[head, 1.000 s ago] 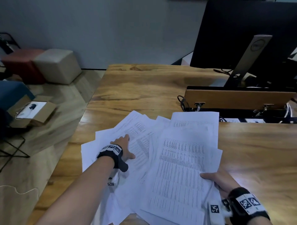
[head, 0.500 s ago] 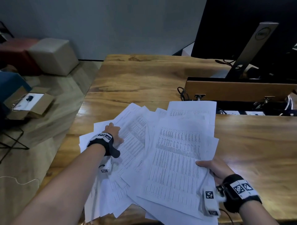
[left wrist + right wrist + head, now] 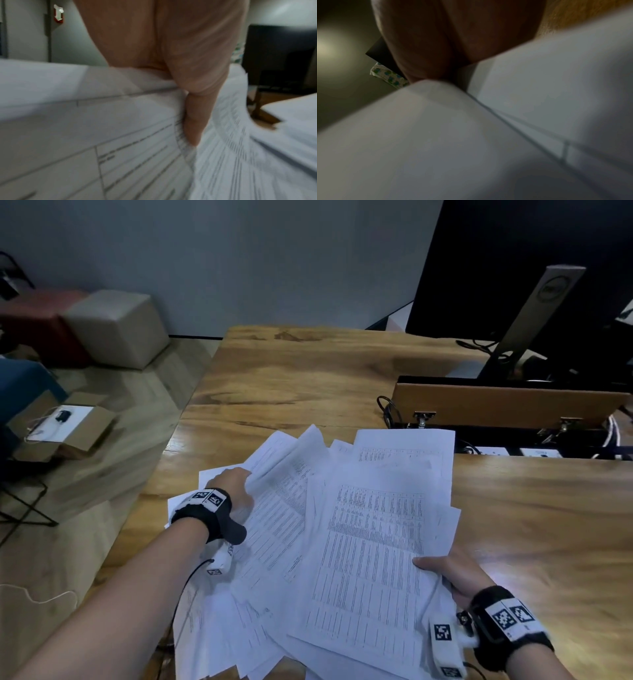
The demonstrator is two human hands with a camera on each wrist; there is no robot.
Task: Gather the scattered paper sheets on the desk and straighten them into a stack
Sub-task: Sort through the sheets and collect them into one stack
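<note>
A loose pile of white printed paper sheets fans over the near left part of the wooden desk, some hanging over its front edge. My left hand grips the pile's left side, fingers curled under raised sheets. In the left wrist view the thumb of that hand presses on the printed sheets. My right hand holds the pile's right edge, thumb on top and fingers hidden beneath. The right wrist view shows its dark palm above blurred white paper.
A black monitor on a grey stand sits at the back right, behind a raised wooden flap with cables. The desk's left edge drops to the floor, where cube stools and a cardboard box stand.
My left hand went from lying flat on the sheets to curling round their left side and lifting it. The pile has drawn closer together. My right hand keeps its hold.
</note>
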